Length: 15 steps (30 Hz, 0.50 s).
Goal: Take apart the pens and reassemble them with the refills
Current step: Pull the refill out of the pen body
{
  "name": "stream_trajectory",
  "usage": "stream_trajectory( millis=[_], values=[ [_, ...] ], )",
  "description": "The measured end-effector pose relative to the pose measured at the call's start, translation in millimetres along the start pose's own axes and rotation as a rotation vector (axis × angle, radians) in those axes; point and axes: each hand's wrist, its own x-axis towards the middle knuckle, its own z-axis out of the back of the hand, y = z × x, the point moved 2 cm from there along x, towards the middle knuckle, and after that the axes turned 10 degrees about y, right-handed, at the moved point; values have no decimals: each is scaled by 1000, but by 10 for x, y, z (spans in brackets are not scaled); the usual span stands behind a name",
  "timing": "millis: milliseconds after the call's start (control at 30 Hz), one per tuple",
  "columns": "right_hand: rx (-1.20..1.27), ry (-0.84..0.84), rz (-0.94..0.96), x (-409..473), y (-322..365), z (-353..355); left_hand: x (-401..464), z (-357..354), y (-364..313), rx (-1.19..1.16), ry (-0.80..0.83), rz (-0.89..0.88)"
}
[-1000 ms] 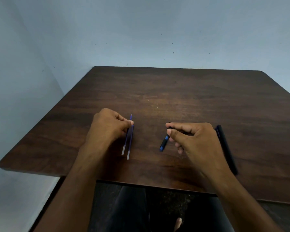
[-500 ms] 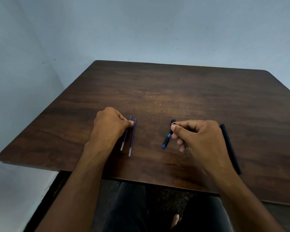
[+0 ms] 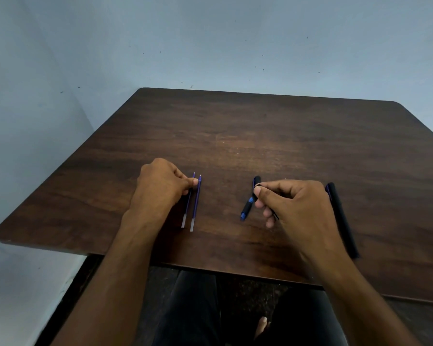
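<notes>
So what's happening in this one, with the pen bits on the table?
A person sits at a dark wooden table. The left hand pinches one of two thin blue refills lying side by side. The right hand holds a small dark part beside a short black-and-blue pen piece. A long black pen lies untouched to the right.

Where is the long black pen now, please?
The long black pen lies on the table, just right of the right hand, near the front edge.
</notes>
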Motion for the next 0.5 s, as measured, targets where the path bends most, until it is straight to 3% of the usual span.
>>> stream_trajectory(
  millis=[233,500],
  values=[
    [22,-13,-10,11,1,21,-17,10,9,-23,-20,-38],
    [45,-40,1,-10,66,71,-175,-85,-137,-194,-29,-238]
  ],
)
